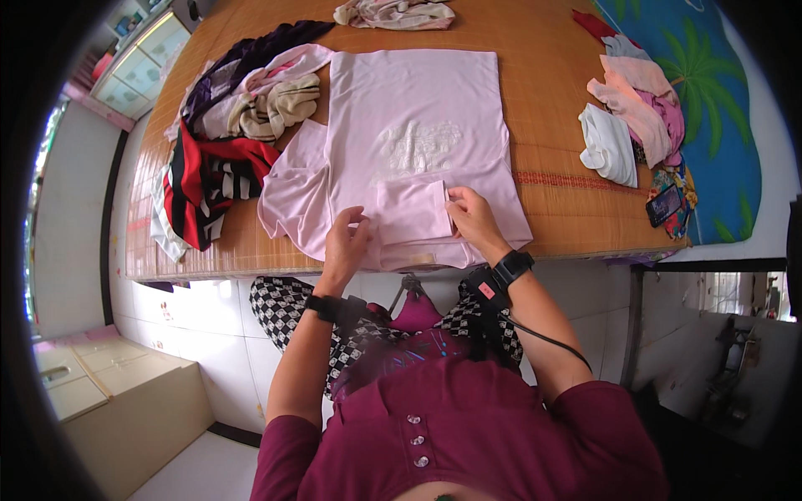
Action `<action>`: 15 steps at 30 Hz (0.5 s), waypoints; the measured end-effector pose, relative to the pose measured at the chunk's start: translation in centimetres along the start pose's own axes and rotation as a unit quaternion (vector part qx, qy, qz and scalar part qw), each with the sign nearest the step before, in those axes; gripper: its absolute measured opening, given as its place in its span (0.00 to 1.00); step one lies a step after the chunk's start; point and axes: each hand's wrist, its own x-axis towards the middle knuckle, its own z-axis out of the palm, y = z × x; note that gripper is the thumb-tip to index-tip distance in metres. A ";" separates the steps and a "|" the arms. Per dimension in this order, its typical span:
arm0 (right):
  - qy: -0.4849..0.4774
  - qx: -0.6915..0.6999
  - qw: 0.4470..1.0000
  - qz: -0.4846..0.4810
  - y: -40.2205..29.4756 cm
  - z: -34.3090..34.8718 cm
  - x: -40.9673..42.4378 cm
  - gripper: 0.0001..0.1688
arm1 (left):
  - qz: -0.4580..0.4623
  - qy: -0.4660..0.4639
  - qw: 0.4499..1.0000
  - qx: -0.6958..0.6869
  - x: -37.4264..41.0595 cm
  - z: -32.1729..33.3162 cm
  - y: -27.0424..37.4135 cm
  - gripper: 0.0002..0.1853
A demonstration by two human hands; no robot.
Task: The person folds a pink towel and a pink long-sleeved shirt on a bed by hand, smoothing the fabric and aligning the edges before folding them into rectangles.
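Note:
A pale pink T-shirt [413,94] lies spread before me, its collar towards me and a whitish raised print on its front. Its right-hand side is turned inward, and that sleeve [410,210] lies flat across the chest. My right hand [476,222] pinches the sleeve's hem between thumb and fingers. Beside the fold's left end, my left hand [346,244] rests on the fabric with thumb and forefinger apart, gripping nothing that I can see. The other sleeve [291,194] spreads loosely out to the left.
The shirt lies on a bed with a woven mat [551,219]. Rumpled clothes [219,181] are heaped at left, another garment [395,14] at the far side. At right are a folded white garment [606,147], pink clothes [648,109] and a phone [664,205].

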 end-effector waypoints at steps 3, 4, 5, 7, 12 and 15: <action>0.077 -0.153 0.976 -0.136 2.1 -1.6 0.0 0.15 | 0.050 -0.001 0.996 0.068 0.8 1.1 0.1 0.21; 0.080 -0.170 0.974 -0.127 1.1 -1.7 -0.7 0.14 | 0.058 0.003 0.992 0.114 0.7 1.2 0.9 0.21; 0.068 -0.156 0.978 -0.117 0.6 -1.7 -0.8 0.14 | 0.066 0.007 0.985 0.159 0.8 1.5 1.2 0.22; 0.051 -0.130 0.986 -0.094 0.0 -1.4 -1.4 0.13 | 0.065 0.029 0.977 0.203 1.9 2.0 0.7 0.22; -0.014 -0.124 0.988 -0.092 -0.9 1.2 -2.0 0.13 | 0.028 -0.013 0.971 0.237 2.6 2.2 1.7 0.14; -0.042 -0.143 0.986 -0.070 -2.1 2.5 -2.2 0.16 | 0.120 0.027 0.976 0.181 2.2 2.8 0.9 0.12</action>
